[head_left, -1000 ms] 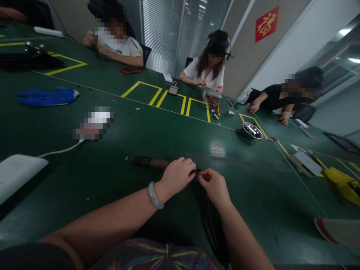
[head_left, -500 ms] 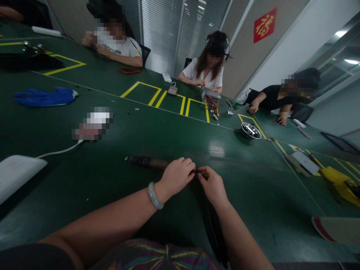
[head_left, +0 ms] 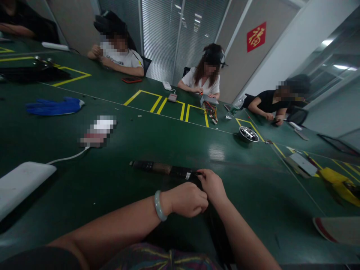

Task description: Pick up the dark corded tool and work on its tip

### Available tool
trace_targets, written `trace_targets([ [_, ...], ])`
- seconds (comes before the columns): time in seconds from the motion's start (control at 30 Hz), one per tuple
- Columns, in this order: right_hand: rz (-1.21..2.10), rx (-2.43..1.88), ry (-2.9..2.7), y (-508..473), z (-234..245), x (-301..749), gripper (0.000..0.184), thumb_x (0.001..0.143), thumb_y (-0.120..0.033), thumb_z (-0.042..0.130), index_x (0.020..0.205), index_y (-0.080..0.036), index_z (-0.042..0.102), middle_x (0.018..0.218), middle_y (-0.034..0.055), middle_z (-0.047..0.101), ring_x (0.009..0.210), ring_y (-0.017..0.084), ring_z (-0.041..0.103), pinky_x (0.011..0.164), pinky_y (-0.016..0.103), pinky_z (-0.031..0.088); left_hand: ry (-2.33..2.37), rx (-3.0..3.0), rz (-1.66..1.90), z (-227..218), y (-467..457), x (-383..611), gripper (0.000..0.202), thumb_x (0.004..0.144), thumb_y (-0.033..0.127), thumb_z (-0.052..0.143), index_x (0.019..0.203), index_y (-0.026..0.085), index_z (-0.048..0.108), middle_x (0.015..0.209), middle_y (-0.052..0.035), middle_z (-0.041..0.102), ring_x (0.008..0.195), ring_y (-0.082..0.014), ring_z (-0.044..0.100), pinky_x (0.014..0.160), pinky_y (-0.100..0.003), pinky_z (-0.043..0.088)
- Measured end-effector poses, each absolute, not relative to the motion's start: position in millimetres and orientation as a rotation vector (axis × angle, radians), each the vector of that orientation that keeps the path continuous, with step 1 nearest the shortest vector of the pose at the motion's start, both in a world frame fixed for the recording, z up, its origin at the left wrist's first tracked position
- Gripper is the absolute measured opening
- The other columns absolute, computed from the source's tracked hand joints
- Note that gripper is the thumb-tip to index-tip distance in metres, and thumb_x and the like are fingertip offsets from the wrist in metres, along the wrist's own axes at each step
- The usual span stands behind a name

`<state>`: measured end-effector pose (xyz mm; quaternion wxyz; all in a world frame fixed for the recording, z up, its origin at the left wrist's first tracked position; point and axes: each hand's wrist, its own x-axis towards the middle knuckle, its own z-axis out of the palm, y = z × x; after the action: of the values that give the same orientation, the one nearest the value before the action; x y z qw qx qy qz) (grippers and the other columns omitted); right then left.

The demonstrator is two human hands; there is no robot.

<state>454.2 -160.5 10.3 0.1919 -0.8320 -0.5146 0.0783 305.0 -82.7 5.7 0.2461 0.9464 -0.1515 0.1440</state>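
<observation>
A dark stick-shaped thing (head_left: 161, 168), perhaps a folded umbrella, lies across the table before me. It has a metal tip at its left end, a brown section, and a black section with a small white label. At its right end, my right hand (head_left: 213, 187) has the fingertips pinched on the black part. Just below, my left hand (head_left: 189, 199), with a pale green bangle (head_left: 159, 205) on the wrist, is closed with fingers curled; what it holds is hidden. Long black material (head_left: 221, 236) hangs down beside my right forearm toward my lap.
Left of me lie a white power bank (head_left: 25, 183), a cabled phone (head_left: 98, 131) and a blue glove (head_left: 54, 106). A metal bowl (head_left: 249, 134), a bottle (head_left: 234, 108) and a yellow item (head_left: 339, 182) stand to the right. Several people sit across the table.
My left hand has come off the stick-shaped thing and moved down and right, uncovering its black labelled section. My right hand stays at the right end. The view has tilted slightly.
</observation>
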Motion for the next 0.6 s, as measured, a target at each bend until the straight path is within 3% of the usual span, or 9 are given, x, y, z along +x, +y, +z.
trace_targets([
  [0.27, 0.187, -2.355, -1.468, -159, 16, 469, 0.022, 0.087, -0.021, 0.052, 0.101, -0.026, 0.068, 0.100, 0.0034, 0.069, 0.090, 0.022, 0.064, 0.081, 0.034, 0.045, -0.363, 2.524, 0.284, 4, -75, 305, 0.014, 0.076, 0.011, 0.057, 0.078, 0.023, 0.065, 0.081, 0.0038, 0.066, 0.071, -0.0117, 0.060, 0.066, -0.024, 0.044],
  [0.37, 0.168, -2.412, -1.393, -173, 21, 496, 0.024, 0.087, -0.024, 0.050, 0.101, -0.024, 0.069, 0.101, 0.0068, 0.068, 0.090, 0.025, 0.063, 0.080, 0.037, 0.044, -0.326, 2.526, 0.263, 8, -75, 303, 0.014, 0.078, 0.012, 0.056, 0.078, 0.022, 0.065, 0.081, 0.0035, 0.066, 0.072, -0.0115, 0.060, 0.067, -0.023, 0.044],
  [0.5, 0.192, -2.578, -1.105, -226, 27, 551, 0.028, 0.086, -0.031, 0.047, 0.100, -0.025, 0.070, 0.088, 0.0110, 0.070, 0.067, 0.024, 0.065, 0.065, 0.039, 0.046, -0.302, 2.518, 0.231, 13, -74, 301, 0.015, 0.081, 0.012, 0.054, 0.078, 0.022, 0.065, 0.083, 0.0029, 0.066, 0.073, -0.0112, 0.060, 0.068, -0.023, 0.044],
  [0.6, 0.198, -2.728, -0.760, -294, 28, 598, 0.025, 0.078, -0.040, 0.052, 0.087, -0.028, 0.073, 0.073, 0.0118, 0.069, 0.052, 0.027, 0.062, 0.054, 0.041, 0.044, -0.309, 2.520, 0.226, 14, -73, 301, 0.016, 0.083, 0.013, 0.052, 0.080, 0.022, 0.065, 0.085, 0.0024, 0.065, 0.074, -0.0111, 0.060, 0.067, -0.023, 0.045],
])
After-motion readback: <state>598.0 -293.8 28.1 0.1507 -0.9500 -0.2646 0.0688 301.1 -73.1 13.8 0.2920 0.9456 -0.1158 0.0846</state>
